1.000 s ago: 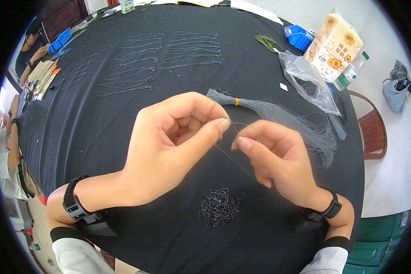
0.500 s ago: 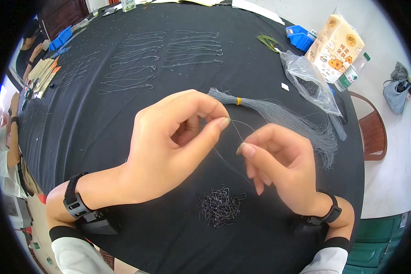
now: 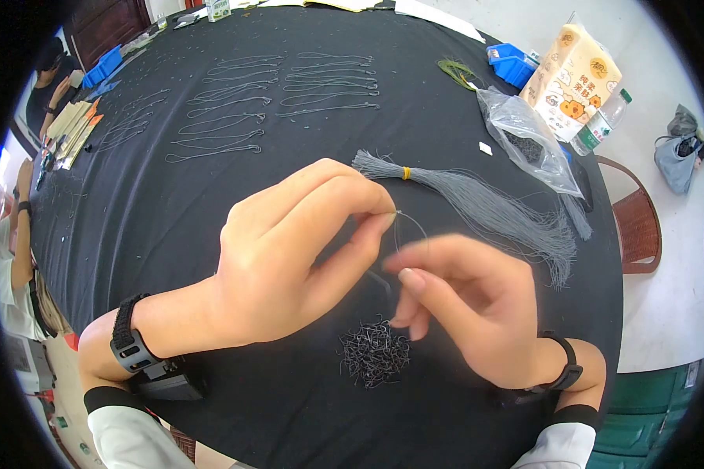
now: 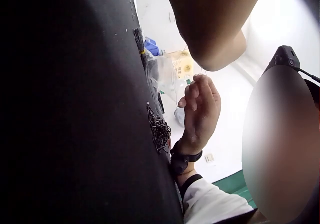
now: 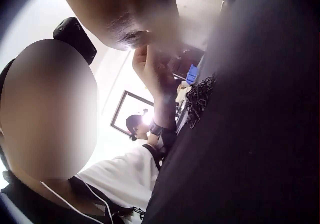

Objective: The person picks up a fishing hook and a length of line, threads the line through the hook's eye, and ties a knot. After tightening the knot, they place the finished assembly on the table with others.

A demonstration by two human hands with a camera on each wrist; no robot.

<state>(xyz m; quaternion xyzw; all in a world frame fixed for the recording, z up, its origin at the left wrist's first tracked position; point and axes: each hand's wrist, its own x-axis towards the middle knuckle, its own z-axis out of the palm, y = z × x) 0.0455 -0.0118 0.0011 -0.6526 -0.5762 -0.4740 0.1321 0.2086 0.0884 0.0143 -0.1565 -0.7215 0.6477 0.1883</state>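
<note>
A thin fishing line [image 3: 418, 223] is held up above the table [image 3: 281, 414], its upper end pinched between the thumb and index finger of the left hand [image 3: 293, 254], from which it bows out in a small open loop towards the right hand [image 3: 477, 301]. The right hand sits just beside and a little lower, thumb close to a bent index finger; motion blur softens those fingertips, though they appear to pinch the line too. Below both hands, on the black tablecloth, lies a tangled heap of dark fishing hooks [image 3: 374, 354]. Just beyond the hands a grey bundle of cut lines [image 3: 481, 207] fans out to the right from a yellow band [image 3: 406, 173]. Farther back, looped lines [image 3: 328, 84] lie in two columns, with a smaller group to their left. At the far right a clear plastic bag [image 3: 533, 160] with dark contents rests near a cream tissue pack [image 3: 575, 78], which carries large orange-brown Chinese characters, 纯柔 among them, above cartoon animal faces. Beside it leans a green-capped bottle [image 3: 604, 121]; its green and white label is too small to read. A blue bin [image 3: 512, 64] stands behind the pack.
</note>
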